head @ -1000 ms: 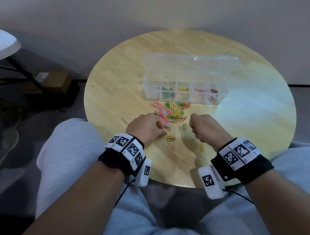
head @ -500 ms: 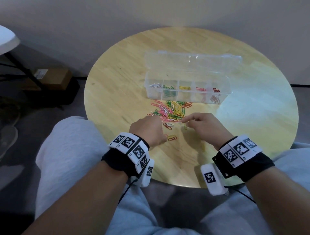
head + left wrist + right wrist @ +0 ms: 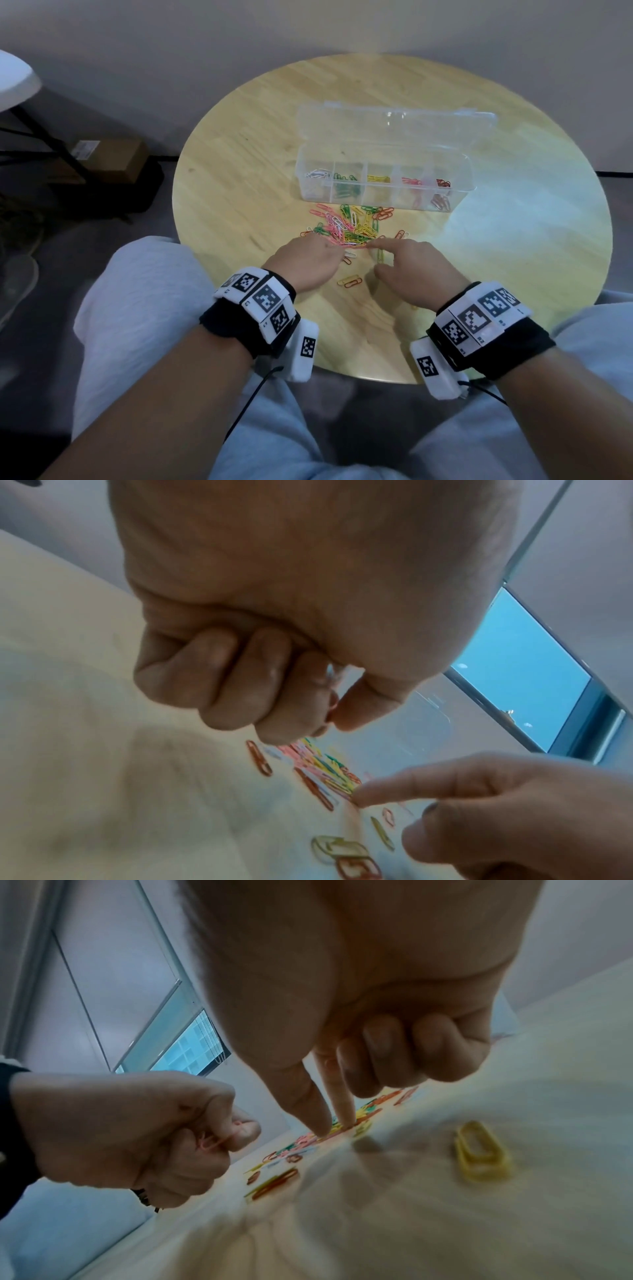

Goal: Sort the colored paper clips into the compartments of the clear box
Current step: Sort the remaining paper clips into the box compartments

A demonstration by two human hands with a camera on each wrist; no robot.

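A pile of mixed colored paper clips (image 3: 349, 226) lies on the round wooden table just in front of the clear box (image 3: 466, 192). Its compartments hold, left to right, white, green, yellow, pink and red clips. My left hand (image 3: 329, 253) is a curled fist at the pile's near left edge. It pinches a pink paper clip (image 3: 219, 1141) between thumb and forefinger. My right hand (image 3: 375, 258) holds nothing. Its straight index finger (image 3: 394, 785) touches the pile's near edge; the thumb stays apart and the other fingers are curled.
The box lid (image 3: 394, 123) stands open behind the compartments. Loose clips lie near my hands: a yellow and orange pair (image 3: 349, 281), a green one (image 3: 379, 255), a yellow one (image 3: 483, 1153). My knees flank the table's (image 3: 513, 274) near edge. A cardboard box (image 3: 113, 157) sits on the floor at left.
My right hand has gone from a fist to a pointing index finger and reached forward-left to the pile. My left hand has moved forward to the pile's edge, still curled.
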